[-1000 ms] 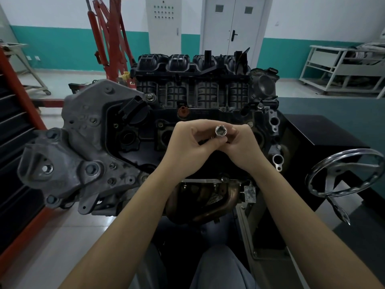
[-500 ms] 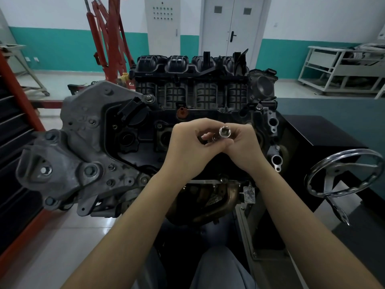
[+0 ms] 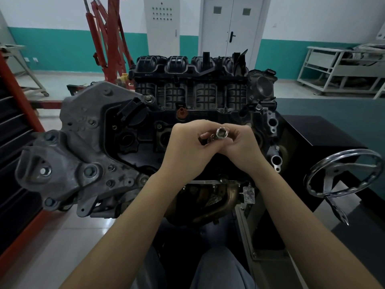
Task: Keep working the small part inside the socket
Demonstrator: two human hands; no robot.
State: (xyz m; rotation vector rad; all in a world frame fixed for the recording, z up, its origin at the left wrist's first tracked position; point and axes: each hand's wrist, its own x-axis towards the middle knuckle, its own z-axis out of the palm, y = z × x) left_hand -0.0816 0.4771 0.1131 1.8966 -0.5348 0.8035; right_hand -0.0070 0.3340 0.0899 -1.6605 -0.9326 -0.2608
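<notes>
Both my hands meet in front of a dark car engine [image 3: 200, 97] mounted on a stand. My right hand [image 3: 239, 149] pinches a shiny metal socket [image 3: 221, 133], its open end turned toward me. My left hand [image 3: 187, 147] curls beside it, its fingertips on a second small metal piece [image 3: 211, 140] joined to the socket's far end. That piece is mostly hidden by the fingers. A grey cast bracket [image 3: 83, 147] sticks out on the engine's left side.
A chrome handwheel [image 3: 341, 174] of the stand sits at the right, over a black cabinet [image 3: 316, 132]. A red engine hoist [image 3: 106, 38] stands behind on the left. A white metal rack [image 3: 341, 69] is at the far right, double doors [image 3: 229, 26] behind.
The socket has shifted slightly right and up between my fingers, and its open end has tilted. Both hands stay in the same spot before the engine.
</notes>
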